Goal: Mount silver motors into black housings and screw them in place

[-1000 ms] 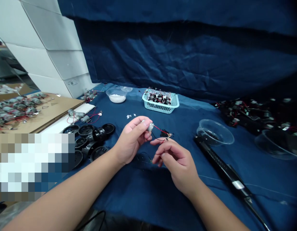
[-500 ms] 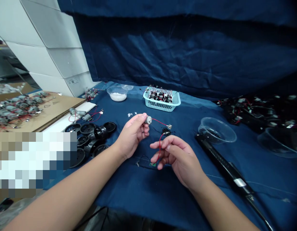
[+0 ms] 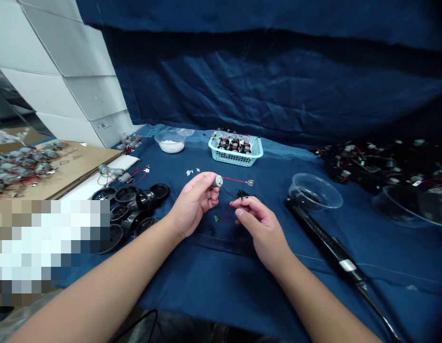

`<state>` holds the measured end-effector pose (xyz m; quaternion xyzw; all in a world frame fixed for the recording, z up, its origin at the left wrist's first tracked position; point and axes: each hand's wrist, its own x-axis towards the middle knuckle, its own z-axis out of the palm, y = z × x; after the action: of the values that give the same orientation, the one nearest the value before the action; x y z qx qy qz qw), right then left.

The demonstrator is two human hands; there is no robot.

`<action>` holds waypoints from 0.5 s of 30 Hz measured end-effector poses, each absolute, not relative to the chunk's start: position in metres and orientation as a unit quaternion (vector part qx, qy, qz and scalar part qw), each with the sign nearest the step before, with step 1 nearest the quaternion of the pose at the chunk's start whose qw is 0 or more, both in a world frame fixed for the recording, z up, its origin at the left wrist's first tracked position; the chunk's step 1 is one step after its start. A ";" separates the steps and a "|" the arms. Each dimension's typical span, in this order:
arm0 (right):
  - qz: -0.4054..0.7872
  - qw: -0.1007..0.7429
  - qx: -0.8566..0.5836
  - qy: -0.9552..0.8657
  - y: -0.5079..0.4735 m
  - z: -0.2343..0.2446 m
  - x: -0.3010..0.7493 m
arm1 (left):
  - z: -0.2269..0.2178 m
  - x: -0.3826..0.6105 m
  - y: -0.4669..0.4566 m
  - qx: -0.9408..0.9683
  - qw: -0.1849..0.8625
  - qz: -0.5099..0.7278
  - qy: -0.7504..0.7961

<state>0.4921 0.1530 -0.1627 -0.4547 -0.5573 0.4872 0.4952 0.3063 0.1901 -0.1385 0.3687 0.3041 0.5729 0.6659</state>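
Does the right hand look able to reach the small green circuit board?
Likely yes: the right hand is close to the small green circuit board, only a thin red wire between them.

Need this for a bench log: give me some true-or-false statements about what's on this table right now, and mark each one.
The left hand pinches a small silver motor in its fingers. True.

A red wire runs from the motor to a small metal tab. True.

The right hand is gripping a black wheel. False: the right hand holds no wheel; a second red wire reaches toward its fingers, and the black wheels lie left of the hands.

The light-blue plastic basket holds wired parts. True.

The clear bowl of white granules stands right of the basket. False: that clear bowl stands to its left.
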 end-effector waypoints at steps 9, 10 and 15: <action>0.514 0.446 -0.505 -0.532 0.157 -0.163 0.486 | -0.141 0.306 0.188 0.407 0.653 0.551 0.323; 0.519 0.448 -0.504 -0.526 0.157 -0.163 0.486 | -0.141 0.306 0.188 0.417 0.647 0.550 0.325; 0.556 0.487 -0.476 -0.477 0.156 -0.161 0.489 | -0.146 0.308 0.192 0.523 0.549 0.544 0.360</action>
<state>0.4892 0.1564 -0.1613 -0.4761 -0.4767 0.5558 0.4870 0.3075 0.1917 -0.1463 0.5225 0.3595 0.5444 0.5489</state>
